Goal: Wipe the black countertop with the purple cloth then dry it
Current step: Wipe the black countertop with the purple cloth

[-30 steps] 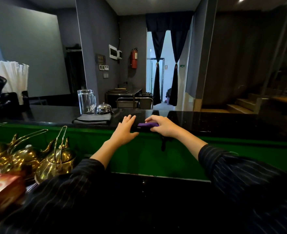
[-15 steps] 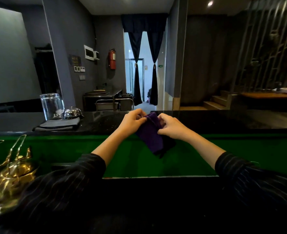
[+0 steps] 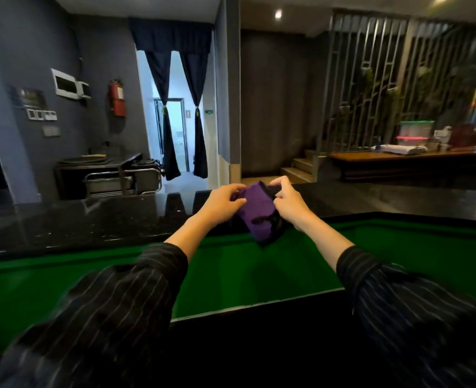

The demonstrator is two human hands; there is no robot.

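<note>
The purple cloth [image 3: 257,212] with a dark edge hangs between both hands, lifted just above the near edge of the glossy black countertop [image 3: 96,222]. My left hand [image 3: 222,203] pinches its upper left corner. My right hand [image 3: 290,204] grips its upper right side. The cloth's lower end droops in front of the green panel [image 3: 239,273] below the counter.
The black countertop runs left to right and bends toward me at the far right [image 3: 427,200]. Beyond it stand a metal cart [image 3: 123,182], stairs [image 3: 298,170] and a wooden table with containers [image 3: 416,154]. A red fire extinguisher [image 3: 117,98] hangs on the wall.
The cloth was lying on the counter under my right hand; both hands have lifted it and are holding it up. My view has swung right, so the glass, bell and kettles left the frame.
</note>
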